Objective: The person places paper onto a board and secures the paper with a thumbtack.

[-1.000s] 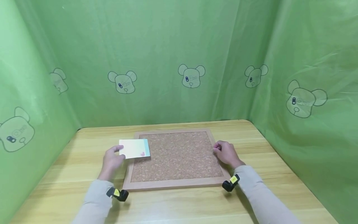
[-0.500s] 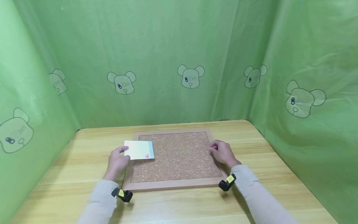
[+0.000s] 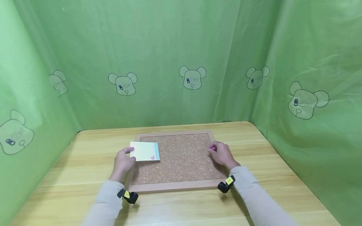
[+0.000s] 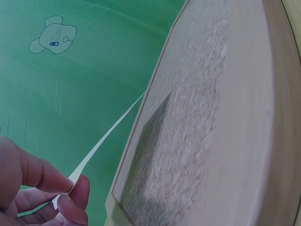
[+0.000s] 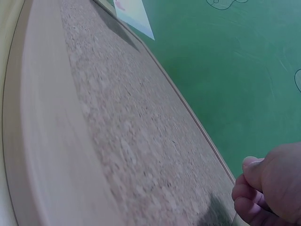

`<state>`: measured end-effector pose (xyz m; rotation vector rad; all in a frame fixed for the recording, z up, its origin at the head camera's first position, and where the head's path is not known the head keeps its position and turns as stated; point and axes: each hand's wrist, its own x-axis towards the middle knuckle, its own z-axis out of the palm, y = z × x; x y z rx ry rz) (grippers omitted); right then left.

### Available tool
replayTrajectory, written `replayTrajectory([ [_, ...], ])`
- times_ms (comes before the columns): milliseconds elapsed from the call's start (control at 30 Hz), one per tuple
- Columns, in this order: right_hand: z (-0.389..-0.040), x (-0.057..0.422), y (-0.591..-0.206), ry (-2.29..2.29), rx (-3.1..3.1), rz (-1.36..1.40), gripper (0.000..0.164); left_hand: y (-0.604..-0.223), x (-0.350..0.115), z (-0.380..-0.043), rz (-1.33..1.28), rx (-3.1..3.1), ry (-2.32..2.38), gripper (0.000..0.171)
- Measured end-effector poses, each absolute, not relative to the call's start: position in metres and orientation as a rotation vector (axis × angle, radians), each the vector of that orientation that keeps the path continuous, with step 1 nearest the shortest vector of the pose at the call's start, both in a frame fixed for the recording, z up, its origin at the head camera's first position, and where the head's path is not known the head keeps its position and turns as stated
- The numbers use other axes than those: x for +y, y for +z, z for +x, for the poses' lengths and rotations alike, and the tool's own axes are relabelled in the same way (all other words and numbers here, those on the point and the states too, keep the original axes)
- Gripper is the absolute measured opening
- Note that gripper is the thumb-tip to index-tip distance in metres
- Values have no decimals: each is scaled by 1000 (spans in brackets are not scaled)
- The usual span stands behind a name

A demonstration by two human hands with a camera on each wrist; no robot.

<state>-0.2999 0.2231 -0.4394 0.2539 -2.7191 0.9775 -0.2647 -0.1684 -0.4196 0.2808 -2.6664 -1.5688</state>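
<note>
A pale cream memo sheet (image 3: pixel 145 151) with a light blue strip and a small pink figure hovers over the left part of a wood-framed cork board (image 3: pixel 181 161). My left hand (image 3: pixel 123 164) pinches the sheet by its left edge, between thumb and fingers. In the left wrist view the sheet (image 4: pixel 106 136) appears edge-on, above the cork and casting a shadow. At the board's right side, my right hand (image 3: pixel 222 154) has its fingers curled with the thumb against them. The right wrist view shows its fingertips (image 5: pixel 247 190) together; whether something small is between them is hidden.
The board lies on a light wooden table (image 3: pixel 181 207). Green curtains (image 3: pixel 158 47) printed with bear heads enclose the back and both sides. Each sleeve carries a small black wrist camera (image 3: pixel 131 197).
My left hand has carried the sheet rightward, farther over the cork. The right hand has shifted left, its fingers now just over the board's right side.
</note>
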Motion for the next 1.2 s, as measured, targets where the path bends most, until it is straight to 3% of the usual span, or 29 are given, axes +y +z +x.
replayTrajectory([
  [1200,-307,193,-438,938,-2721,341,4,-427,-136,-274,226,-2622,-1588,49],
])
